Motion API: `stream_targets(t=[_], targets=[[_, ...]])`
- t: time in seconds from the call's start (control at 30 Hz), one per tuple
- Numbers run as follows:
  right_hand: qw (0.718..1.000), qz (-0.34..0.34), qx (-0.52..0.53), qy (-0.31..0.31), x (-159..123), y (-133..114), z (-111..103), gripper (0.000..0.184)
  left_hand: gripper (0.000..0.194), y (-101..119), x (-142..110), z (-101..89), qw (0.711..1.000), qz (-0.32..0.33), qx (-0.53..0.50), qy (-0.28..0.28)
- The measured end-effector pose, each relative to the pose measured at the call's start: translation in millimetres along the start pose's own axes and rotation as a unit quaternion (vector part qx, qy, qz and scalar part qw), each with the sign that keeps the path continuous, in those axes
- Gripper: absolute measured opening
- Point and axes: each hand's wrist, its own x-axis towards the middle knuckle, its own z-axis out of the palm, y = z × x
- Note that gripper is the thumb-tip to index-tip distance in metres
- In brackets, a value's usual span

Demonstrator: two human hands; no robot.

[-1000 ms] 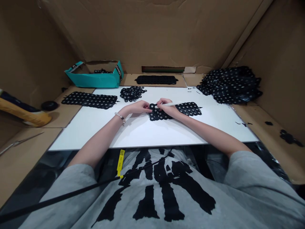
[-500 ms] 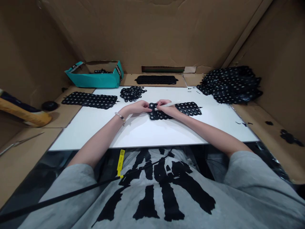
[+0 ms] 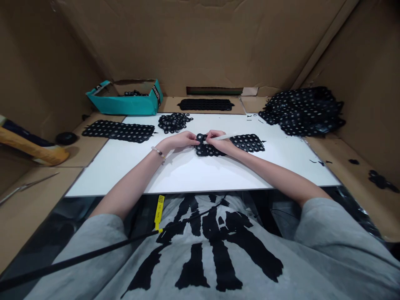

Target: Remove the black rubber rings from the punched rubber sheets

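A black perforated sheet (image 3: 210,151) of ring-shaped cut-outs lies at the middle of the white board (image 3: 125,171), with a second part of it (image 3: 250,143) running toward the board's right side. The left hand (image 3: 181,141) sits at its near-left end, its grip closed in a pinch, with the fingertips (image 3: 196,141) on the sheet's edge. The right hand (image 3: 218,141) has a firm pen-style grip on a slim white tool (image 3: 224,136), which angles away to the right, its tip lost among the fingers. A beaded bracelet (image 3: 158,153) circles the left wrist.

Beyond the board's far edge, a pile of loose black rings (image 3: 173,123) sits just inside it. Another perforated sheet (image 3: 118,131) overlaps the board's far-left corner, and a third (image 3: 205,104) lies past the far edge. A large heap of such sheets (image 3: 303,112) lies off its far-right corner, and a teal box (image 3: 125,106) holding black pieces stands off its far-left corner. Left of the board are a black roll (image 3: 66,138), a yellow-and-black handle (image 3: 31,151) and a slim metal tool (image 3: 28,185). Black scraps (image 3: 379,179) lie to its right on the cardboard tabletop (image 3: 343,183).
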Motion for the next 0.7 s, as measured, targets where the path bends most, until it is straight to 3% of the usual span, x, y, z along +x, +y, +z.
stream_targets(t=[0.23, 0.43, 0.7], targets=[[1.000, -0.005, -0.014, 0.005, -1.1, 0.1, 0.3, 0.011, 0.035, 0.4, -1.7, 0.5, 1.000, -0.001, -0.009, -0.001], [0.994, -0.039, -0.106, 0.004, -2.9, -1.8, 4.7, 0.011, 0.032, 9.3, -6.0, 4.5, 0.997, -0.052, -0.050, 0.012], [0.985, -0.039, -0.168, 0.008, -0.1, -1.8, 8.9, 0.011, 0.030, 0.6, 0.2, 1.7, 0.996, -0.043, -0.075, -0.020]])
